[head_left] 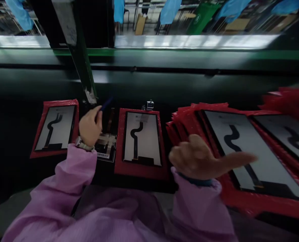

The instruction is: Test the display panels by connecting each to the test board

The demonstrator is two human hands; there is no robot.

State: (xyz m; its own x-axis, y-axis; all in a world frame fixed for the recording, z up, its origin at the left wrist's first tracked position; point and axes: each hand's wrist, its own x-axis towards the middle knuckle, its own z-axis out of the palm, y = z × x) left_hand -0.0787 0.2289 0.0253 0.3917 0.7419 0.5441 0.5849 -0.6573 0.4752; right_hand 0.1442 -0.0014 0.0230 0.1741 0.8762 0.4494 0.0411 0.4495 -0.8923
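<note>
A dark workbench point(149, 80) with green edge strip point(149, 53), bright floor point(189, 42) beyond, a green bin point(202, 16), hanging blue cloths point(171, 11)

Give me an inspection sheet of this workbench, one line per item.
Surface: dark workbench, lit unevenly.
Job's things: phone screens in red sleeves: one at left, one in the centre, and a fanned stack at right.
Clutter: small metal clip behind the centre screen; small printed panel beside the left hand.
Hands: left hand with a watch, holding a blue stick; right hand blurred, thumb out over the stack.
Cables: a black flat cable on each screen.
Surroundings: green-striped rail; hanging blue smocks; green bin.
</note>
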